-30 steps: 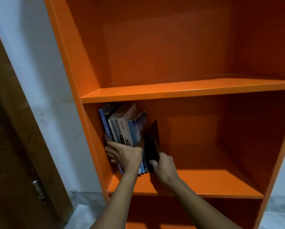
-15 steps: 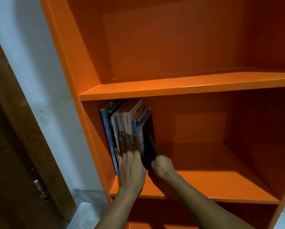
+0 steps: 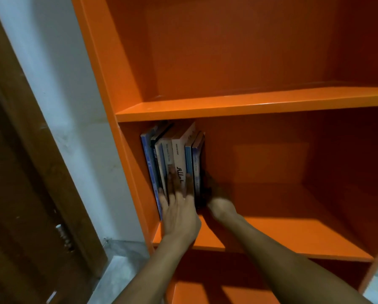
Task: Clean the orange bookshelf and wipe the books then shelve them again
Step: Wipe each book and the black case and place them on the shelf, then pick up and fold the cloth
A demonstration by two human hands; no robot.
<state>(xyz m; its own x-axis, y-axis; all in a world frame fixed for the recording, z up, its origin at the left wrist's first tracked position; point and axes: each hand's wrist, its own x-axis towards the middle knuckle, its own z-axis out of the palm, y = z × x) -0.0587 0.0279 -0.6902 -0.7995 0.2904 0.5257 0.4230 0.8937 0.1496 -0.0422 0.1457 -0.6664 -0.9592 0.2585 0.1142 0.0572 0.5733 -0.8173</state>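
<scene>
Left hand [image 3: 179, 207] presses flat on books [image 3: 174, 161]; spine lettering unreadable.

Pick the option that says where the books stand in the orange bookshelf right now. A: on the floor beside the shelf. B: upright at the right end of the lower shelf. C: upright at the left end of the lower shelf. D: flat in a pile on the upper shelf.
C: the books stand upright against the left wall of the orange bookshelf, on its lower shelf, with the left hand pressed flat on their spines.
</scene>
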